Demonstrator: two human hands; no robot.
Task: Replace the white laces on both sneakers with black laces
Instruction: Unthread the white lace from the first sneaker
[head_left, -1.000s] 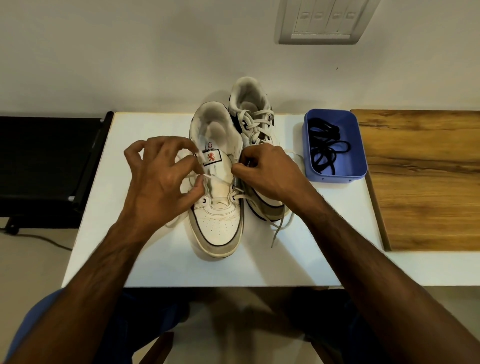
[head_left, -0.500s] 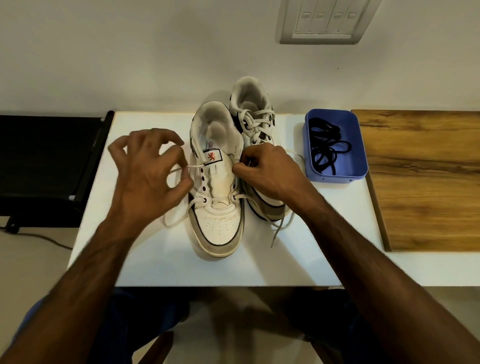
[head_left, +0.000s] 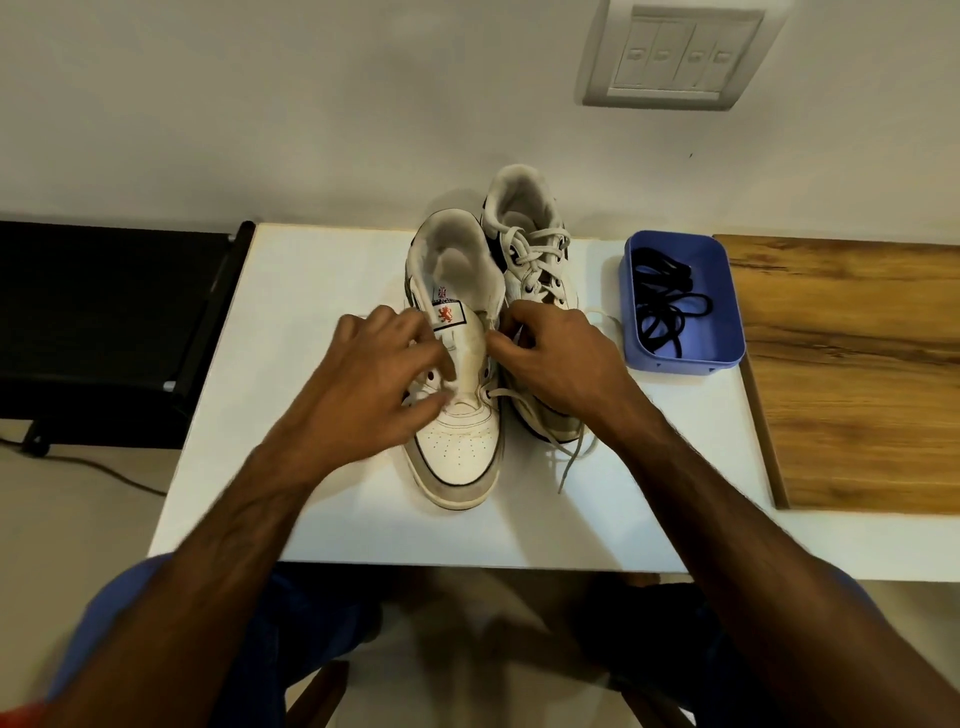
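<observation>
Hands (head_left: 374, 384) blurred, hiding near sneaker (head_left: 460, 457) eyelets; grip unclear.

Bench (head_left: 322, 499): plain white top. Near sneaker (head_left: 457, 447): white upper, dark piping round the toe panel, grey toe band, soiled cream lining; tongue label shows an orange-red lion on white inside a black border, small flag mark above it. Far sneaker (head_left: 524, 228): white with a black collar patch, laced in off-white laces (head_left: 535, 249). Tray (head_left: 727, 358) toward the bench's right edge: periwinkle blue, containing black laces (head_left: 670, 306). Board (head_left: 852, 364) at the right edge: brown wood grain with darker streaks. Wall switch plate (head_left: 670, 54): white. Sleeves (head_left: 104, 613): blue.
</observation>
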